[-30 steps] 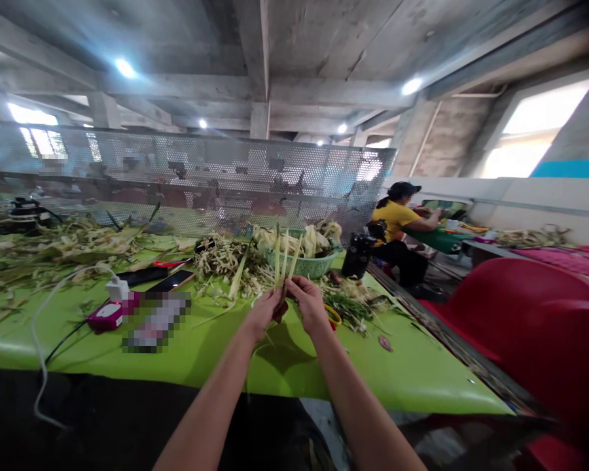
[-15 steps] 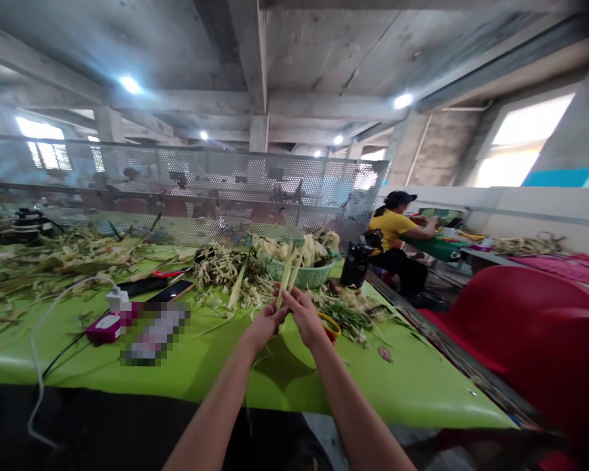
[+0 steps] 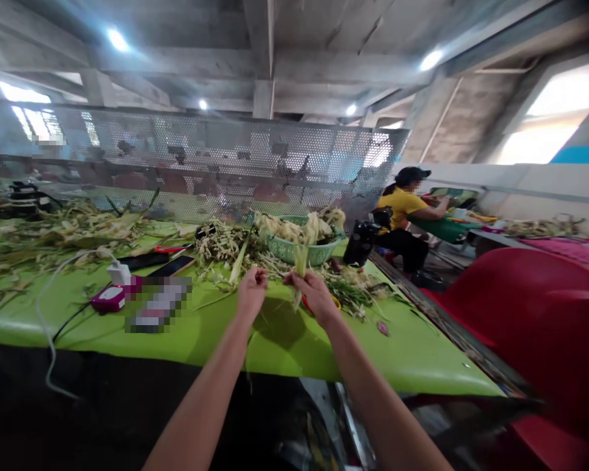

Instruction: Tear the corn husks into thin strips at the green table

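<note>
Pale green-yellow strips of husk (image 3: 301, 260) stand upright in my right hand (image 3: 315, 296), whose fingers and thumb are closed round their lower part. Frayed ends hang below the grip. To the left of it, and apart from the strips, my left hand (image 3: 252, 292) is raised over the table with its fingers curled together. Whatever it may pinch is too small to make out. Just behind the strips sits a green plastic basket (image 3: 281, 249) heaped with pale husks (image 3: 279, 226). A yellow and red ring-shaped object is partly hidden behind my right hand.
Shredded plant scraps (image 3: 220, 245) cover the back of the green table (image 3: 373, 353). Leftward lie a phone (image 3: 175, 266), a magenta power box (image 3: 108, 297) and a white cable. A black bottle (image 3: 357, 243) stands right of the basket. Red chairs (image 3: 510, 294) and a seated person (image 3: 402, 209) are rightward.
My hands were together on the strips; now my left hand has let go and moved left. The right hand keeps the strips, slightly further right. The view has tilted down.
</note>
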Motion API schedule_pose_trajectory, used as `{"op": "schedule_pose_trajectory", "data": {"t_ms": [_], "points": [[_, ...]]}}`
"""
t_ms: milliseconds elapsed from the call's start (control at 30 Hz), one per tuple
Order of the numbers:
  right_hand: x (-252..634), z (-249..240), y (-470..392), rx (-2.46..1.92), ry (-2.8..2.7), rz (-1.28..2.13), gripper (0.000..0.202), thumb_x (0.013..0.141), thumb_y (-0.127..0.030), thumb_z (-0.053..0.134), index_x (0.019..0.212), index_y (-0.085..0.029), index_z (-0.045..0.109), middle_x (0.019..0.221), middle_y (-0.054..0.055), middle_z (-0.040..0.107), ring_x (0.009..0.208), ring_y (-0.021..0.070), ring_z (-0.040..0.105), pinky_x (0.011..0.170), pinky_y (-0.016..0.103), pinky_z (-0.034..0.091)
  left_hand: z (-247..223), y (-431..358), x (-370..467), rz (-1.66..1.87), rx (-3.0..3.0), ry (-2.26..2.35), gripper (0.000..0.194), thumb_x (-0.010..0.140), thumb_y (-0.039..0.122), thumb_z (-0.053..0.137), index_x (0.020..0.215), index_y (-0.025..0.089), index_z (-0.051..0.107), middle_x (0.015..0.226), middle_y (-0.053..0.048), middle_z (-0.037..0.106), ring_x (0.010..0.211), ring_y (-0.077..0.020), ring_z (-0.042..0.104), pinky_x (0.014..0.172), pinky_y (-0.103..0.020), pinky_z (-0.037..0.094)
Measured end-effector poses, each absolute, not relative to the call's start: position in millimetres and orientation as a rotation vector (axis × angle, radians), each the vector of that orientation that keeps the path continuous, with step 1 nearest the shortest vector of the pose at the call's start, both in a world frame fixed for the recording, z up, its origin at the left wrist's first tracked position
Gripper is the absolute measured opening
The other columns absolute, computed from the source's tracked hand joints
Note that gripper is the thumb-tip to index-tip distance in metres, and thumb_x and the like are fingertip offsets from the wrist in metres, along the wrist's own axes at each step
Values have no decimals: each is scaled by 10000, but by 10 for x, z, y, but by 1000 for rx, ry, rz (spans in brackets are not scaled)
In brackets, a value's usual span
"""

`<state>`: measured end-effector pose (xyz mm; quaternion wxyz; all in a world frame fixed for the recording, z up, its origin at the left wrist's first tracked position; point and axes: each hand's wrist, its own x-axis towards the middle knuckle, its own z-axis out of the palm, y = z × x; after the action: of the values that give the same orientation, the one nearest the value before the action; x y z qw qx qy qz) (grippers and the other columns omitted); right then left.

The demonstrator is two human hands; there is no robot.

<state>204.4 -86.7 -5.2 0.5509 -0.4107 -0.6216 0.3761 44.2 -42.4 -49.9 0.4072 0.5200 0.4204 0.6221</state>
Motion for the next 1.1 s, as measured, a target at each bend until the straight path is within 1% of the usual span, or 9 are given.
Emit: {"op": "schedule_pose_trajectory", "data": {"t_ms": [67, 200, 367, 467, 667, 833, 900, 1000, 1100], "points": [[2018, -170, -826, -1035, -1457, 960, 340, 742, -512, 630, 784, -179, 683, 726, 44, 678, 745, 195, 591, 719, 299, 427, -490, -435, 419, 1564, 1399, 1126, 135, 688, 158, 637, 819, 191, 641, 743, -16, 625, 692, -142, 553, 708, -282, 432], [2003, -239, -778, -928, -1360, 988, 336, 789, -503, 577, 794, -182, 677, 787, 46, 684, 766, 183, 594, 745, 296, 434, -423, -496, 460, 1480, 1492, 1047, 135, 745, 246, 620, 864, 191, 652, 815, -43, 662, 761, -166, 591, 749, -305, 449], [2036, -184, -794, -797, -1327, 949, 283, 840, -459, 545, 870, -217, 690, 1034, 59, 667, 968, 201, 591, 871, 316, 429, -338, -598, 560, 1278, 1456, 788, 236, 797, 361, 583, 915, 178, 673, 898, -65, 694, 869, -191, 611, 819, -328, 448], [1997, -126, -804, -808, -1336, 973, 318, 832, -483, 543, 919, -218, 695, 1116, 76, 642, 1025, 231, 577, 848, 339, 454, -337, -626, 607, 1193, 1493, 651, 291, 796, 389, 594, 979, 177, 672, 962, -72, 686, 905, -194, 596, 849, -322, 434], [1770, -84, -769, -886, -1466, 951, 342, 814, -502, 552, 908, -216, 715, 1036, 69, 665, 1056, 243, 557, 908, 355, 426, -405, -623, 646, 1184, 1479, 582, 404, 733, 335, 683, 1093, 165, 610, 990, -69, 662, 910, -186, 576, 852, -304, 423], [1742, -187, -758, -897, -1442, 918, 408, 766, -472, 619, 1101, -240, 644, 1086, 45, 651, 1046, 232, 548, 910, 354, 417, -400, -573, 583, 1279, 1176, 677, 231, 764, 370, 630, 830, 149, 633, 708, -24, 632, 671, -129, 560, 689, -262, 433], [1786, -210, -771, -911, -1386, 895, 373, 760, -459, 629, 1049, -224, 650, 1053, 44, 654, 994, 216, 559, 881, 334, 419, -361, -562, 535, 1375, 1004, 672, 200, 763, 353, 625, 784, 154, 616, 703, -25, 637, 668, -128, 574, 677, -256, 438], [1817, -227, -792, -944, -1388, 881, 289, 766, -455, 623, 867, -187, 661, 835, 26, 650, 805, 180, 561, 776, 306, 425, -300, -570, 485, 1455, 848, 612, 160, 771, 317, 607, 791, 158, 604, 746, -43, 672, 732, -148, 618, 706, -267, 457], [1777, -246, -803, -951, -1468, 875, 273, 772, -449, 616, 793, -177, 641, 726, 5, 611, 697, 154, 525, 688, 284, 410, -283, -584, 483, 1464, 795, 535, 139, 759, 288, 620, 819, 168, 583, 787, -53, 695, 814, -170, 646, 755, -289, 472]]}}
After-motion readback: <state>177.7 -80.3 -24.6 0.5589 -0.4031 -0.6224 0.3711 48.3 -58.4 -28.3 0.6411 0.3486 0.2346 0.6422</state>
